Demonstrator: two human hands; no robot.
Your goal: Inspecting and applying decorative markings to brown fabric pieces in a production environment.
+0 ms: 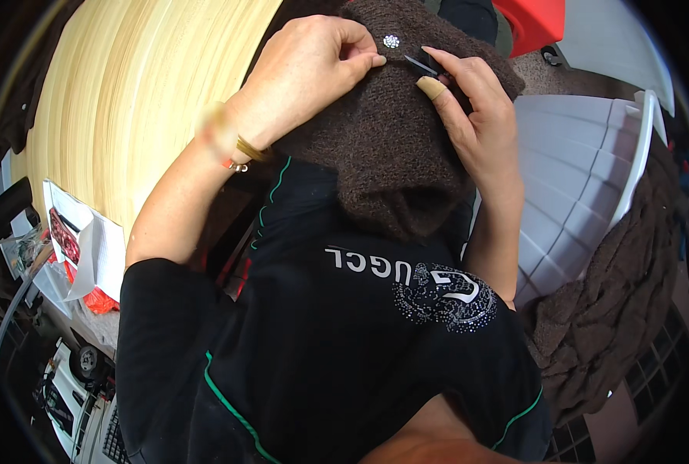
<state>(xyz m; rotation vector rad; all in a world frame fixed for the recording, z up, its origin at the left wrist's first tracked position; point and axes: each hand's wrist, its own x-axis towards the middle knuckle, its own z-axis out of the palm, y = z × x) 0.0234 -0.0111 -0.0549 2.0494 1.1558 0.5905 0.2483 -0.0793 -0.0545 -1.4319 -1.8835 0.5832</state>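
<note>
Two hands: left hand (pixel 317 58) pinches the brown knit garment (pixel 395 147) near its rhinestone button (pixel 391 41); right hand (pixel 480 108) holds small snips (pixel 422 66).
Knit: right of the wood-grain table (pixel 143 69).
Snips: pointed tips could nick a stitch if the pinched fabric slips.

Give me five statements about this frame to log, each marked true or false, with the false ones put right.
1. The left hand pinches the knit garment near a sparkly button. True.
2. The button is bright red. False: it is silvery white.
3. The right hand holds a small pointed blade. True.
4. The wooden table is on the person's right. False: it is on the left.
5. A tan cover sits on the tip of the right thumb. True.
</note>
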